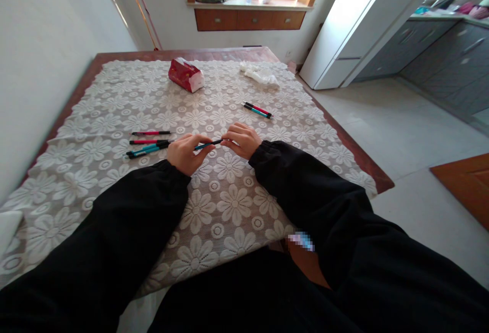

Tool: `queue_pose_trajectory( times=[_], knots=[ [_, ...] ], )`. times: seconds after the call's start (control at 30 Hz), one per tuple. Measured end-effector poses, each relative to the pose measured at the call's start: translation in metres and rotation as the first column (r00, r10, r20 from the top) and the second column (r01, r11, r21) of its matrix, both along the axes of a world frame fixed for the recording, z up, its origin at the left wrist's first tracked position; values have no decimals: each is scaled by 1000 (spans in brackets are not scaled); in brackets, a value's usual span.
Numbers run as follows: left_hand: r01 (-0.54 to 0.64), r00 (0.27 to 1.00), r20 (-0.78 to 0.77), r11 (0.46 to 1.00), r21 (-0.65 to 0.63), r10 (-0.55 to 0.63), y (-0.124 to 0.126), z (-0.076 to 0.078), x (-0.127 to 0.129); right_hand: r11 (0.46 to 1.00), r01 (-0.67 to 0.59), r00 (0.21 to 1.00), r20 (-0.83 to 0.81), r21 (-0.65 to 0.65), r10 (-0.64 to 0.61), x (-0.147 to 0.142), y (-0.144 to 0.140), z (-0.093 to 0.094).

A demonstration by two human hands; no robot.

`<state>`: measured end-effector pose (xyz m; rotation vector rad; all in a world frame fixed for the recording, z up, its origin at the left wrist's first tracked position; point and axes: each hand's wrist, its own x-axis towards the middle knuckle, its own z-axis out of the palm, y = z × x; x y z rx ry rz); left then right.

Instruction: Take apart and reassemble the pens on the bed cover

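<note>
A blue pen with a black grip [204,146] lies level between my two hands, just above the tablecloth. My left hand [187,153] pinches its blue barrel between thumb and fingers. At the black end, the fingertips of my right hand [240,140] are closed on the tip; the very end is hidden by them. Left of my left hand lie several pens in a loose group: a red and black pen [151,133], another red pen [143,142] and blue pens [147,150]. Beyond my right hand, a red and black pen [260,108] lies beside a blue and black pen [256,111].
A lace tablecloth [235,203] with flower shapes covers the wooden table [86,76]. Farther back are a red tissue pack [185,75] and a crumpled clear plastic bag [260,76]. A white refrigerator [344,32] stands beyond the table's right side, a wall on the left.
</note>
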<state>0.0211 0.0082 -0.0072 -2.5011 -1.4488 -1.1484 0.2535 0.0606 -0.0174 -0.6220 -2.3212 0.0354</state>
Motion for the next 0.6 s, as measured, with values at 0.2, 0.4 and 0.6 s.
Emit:
queue_pose_trajectory(
  times=[0.2,0.4,0.6],
  knots=[
    [6,1000,10,1000,-4,-6,0,-1,-1,1000,7,1000,9,-31,-7,0,0,-1],
    [-14,1000,12,999,-40,15,0,-2,-1,999,11,1000,11,-31,-11,0,0,0],
    [6,1000,5,1000,-12,-6,0,-2,-1,999,9,999,35,-33,-8,1,0,1]
  ],
)
